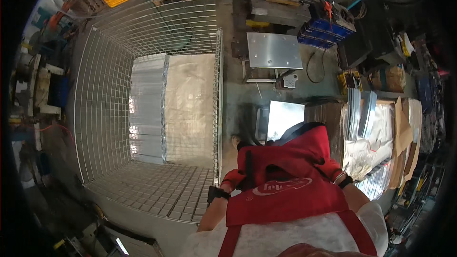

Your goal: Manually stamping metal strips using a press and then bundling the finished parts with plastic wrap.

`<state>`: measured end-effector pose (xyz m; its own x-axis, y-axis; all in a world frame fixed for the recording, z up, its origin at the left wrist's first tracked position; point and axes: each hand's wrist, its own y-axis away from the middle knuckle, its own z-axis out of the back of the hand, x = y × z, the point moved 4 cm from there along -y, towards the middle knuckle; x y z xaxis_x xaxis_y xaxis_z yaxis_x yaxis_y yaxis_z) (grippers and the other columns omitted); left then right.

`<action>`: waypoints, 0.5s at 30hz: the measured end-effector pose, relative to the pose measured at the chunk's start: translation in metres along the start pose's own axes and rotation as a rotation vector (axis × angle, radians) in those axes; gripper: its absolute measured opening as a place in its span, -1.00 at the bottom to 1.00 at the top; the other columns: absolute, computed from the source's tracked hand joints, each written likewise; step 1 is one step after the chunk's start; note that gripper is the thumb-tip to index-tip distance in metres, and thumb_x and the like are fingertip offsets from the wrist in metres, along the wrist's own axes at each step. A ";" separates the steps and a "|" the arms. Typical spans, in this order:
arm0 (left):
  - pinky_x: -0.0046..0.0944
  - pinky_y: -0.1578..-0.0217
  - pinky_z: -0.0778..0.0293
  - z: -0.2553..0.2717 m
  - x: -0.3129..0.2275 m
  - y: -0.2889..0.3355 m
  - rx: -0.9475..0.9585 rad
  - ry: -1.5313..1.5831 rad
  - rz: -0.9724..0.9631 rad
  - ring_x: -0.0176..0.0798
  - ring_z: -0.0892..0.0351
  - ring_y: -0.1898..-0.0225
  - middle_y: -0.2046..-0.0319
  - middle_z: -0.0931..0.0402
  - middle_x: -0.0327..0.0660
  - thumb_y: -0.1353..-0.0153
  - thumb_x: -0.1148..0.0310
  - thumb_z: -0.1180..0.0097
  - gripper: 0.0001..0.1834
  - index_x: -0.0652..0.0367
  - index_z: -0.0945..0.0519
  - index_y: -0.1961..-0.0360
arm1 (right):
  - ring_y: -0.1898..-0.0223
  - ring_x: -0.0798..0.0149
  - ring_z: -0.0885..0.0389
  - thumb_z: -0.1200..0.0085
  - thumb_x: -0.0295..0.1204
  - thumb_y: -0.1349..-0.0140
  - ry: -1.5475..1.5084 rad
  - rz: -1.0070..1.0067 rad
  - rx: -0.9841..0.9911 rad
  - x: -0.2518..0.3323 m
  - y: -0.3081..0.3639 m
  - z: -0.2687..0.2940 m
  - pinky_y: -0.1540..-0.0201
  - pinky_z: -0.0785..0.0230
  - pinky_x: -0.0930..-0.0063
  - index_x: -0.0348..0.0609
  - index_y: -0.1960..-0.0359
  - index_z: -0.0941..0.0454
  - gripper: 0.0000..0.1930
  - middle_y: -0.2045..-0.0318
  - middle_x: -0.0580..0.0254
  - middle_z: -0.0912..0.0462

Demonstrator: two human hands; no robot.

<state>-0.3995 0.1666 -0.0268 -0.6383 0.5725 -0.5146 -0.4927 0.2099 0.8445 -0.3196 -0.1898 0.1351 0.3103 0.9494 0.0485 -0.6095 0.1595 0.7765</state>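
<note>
A red apron (285, 204) with a pale printed emblem covers my front, its lower part bunched around a dark opening. My left hand (233, 179), in a red glove with a black wrist band, is against the apron's left edge. On the other side my right hand (329, 167), also red-gloved with a dark band, touches the apron's right edge. Red cloth blends with both gloves, so their fingers are mostly hidden. Beyond the apron lies a bright metal sheet (285, 114) on a low stand.
Left of me stands a large wire mesh cage (102, 114) holding grey sheets (147, 109) and a tan-covered stack (190, 107). Ahead is a small table with a metal plate (273, 50). Blue crates (328, 31) stand farther back. To the right, metal strips (353, 114) lie on a wrapped stack.
</note>
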 end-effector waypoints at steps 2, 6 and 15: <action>-0.20 0.41 -0.36 0.012 -0.013 0.004 -0.094 -0.022 -0.078 -0.14 -0.51 0.44 0.52 -0.50 -0.06 0.12 0.07 0.00 -0.64 0.15 -0.56 0.44 | 0.27 0.01 -0.47 -0.05 0.04 0.18 0.232 0.039 -0.212 0.016 -0.003 0.021 0.25 -0.29 0.23 -0.20 0.39 -0.49 -0.49 0.34 -0.03 -0.51; -0.24 0.44 -0.36 0.012 -0.002 -0.016 -0.176 0.255 -0.150 -0.18 -0.49 0.49 0.56 -0.50 -0.09 0.15 0.10 -0.06 -0.66 0.15 -0.56 0.47 | 0.58 0.07 -0.53 -0.03 0.05 0.20 0.288 0.008 -0.003 0.000 -0.059 0.029 0.51 -0.36 0.25 -0.23 0.39 -0.48 -0.46 0.63 -0.07 -0.51; -0.28 0.46 -0.35 0.011 -0.066 -0.062 -0.347 0.280 -0.437 -0.22 -0.46 0.51 0.52 -0.49 -0.14 0.16 0.11 -0.12 -0.66 0.13 -0.55 0.43 | 0.52 0.12 -0.51 -0.01 -0.11 0.15 -0.043 0.430 0.085 -0.029 -0.165 0.069 0.47 -0.30 0.32 -0.15 0.60 -0.49 -0.67 0.60 0.06 -0.53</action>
<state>-0.3205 0.1245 -0.0432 -0.4417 0.2526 -0.8609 -0.8769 0.0815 0.4738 -0.1775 -0.2619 0.0488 0.0721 0.9122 0.4034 -0.6286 -0.2724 0.7285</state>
